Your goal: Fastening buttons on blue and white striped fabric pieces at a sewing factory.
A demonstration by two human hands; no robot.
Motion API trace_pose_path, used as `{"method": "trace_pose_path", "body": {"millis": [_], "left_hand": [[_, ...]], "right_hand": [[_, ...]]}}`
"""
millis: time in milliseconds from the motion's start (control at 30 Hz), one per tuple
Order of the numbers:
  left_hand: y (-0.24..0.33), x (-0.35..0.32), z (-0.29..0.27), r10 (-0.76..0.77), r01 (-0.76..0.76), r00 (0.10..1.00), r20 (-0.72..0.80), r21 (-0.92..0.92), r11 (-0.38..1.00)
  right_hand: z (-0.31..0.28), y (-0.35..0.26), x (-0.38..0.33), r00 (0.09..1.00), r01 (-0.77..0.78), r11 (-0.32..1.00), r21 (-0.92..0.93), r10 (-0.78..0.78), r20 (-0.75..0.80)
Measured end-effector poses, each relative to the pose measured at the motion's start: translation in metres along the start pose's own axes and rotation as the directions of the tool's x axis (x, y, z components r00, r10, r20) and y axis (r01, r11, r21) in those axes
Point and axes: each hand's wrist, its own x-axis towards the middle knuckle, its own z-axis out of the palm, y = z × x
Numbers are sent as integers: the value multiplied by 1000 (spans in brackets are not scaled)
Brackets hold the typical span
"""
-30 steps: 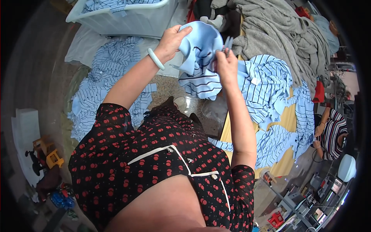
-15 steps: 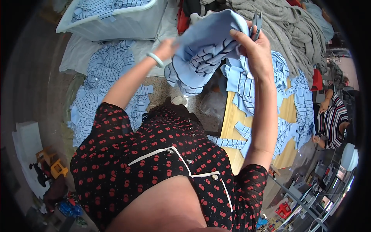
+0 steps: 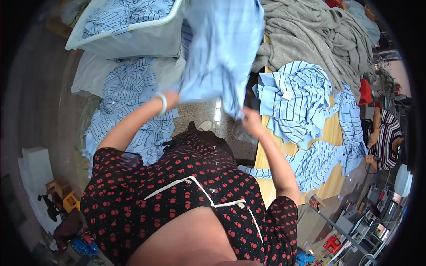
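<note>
A light-blue knit garment (image 3: 224, 48), smeared by motion, is spread out in the air in front of me and runs past the upper edge of the view. My left hand (image 3: 171, 101) is closed on its near left corner, the fingers blurred. Its near right corner is gripped by my right hand (image 3: 252, 122), whose fingers are curled shut. I cannot make out any tool in the right hand. To the right of it, a heap of blue garments with dark stripes (image 3: 295, 99) lies on a wooden table (image 3: 262, 153).
A white plastic bin (image 3: 133, 42) of striped garments stands at far left. More striped pieces (image 3: 128, 95) lie below it, beside a white sheet (image 3: 91, 75). Grey fabric (image 3: 315, 37) is piled at far right. A person in a striped top (image 3: 388, 137) is at the right edge.
The bunched garment has been flung open and away from me. Both hands have come lower and nearer my body. The dark thread snips seen in my right hand no longer show.
</note>
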Motion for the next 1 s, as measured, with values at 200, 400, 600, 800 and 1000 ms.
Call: {"method": "trace_pose_path", "body": {"millis": [200,400,600,800,1000], "left_hand": [[-49,30,-102,61,-184,919,-390,-285,941],[-11,51,-165,-118,-340,342,-932,-240,909],[-15,56,-91,146,-206,896,-420,-101,973],[29,78,-135,238,-472,568,-788,-75,878],[57,86,-190,386,-687,565,-729,-156,710]], "right_hand": [[-68,47,55,930,-341,927,-157,309,-198],[-99,-21,93,693,-125,982,142,189,-695],[-52,12,27,925,-379,907,-184,365,-105],[-110,-13,53,679,-228,964,135,257,-688],[-125,-65,52,838,-190,926,328,327,-438]]}}
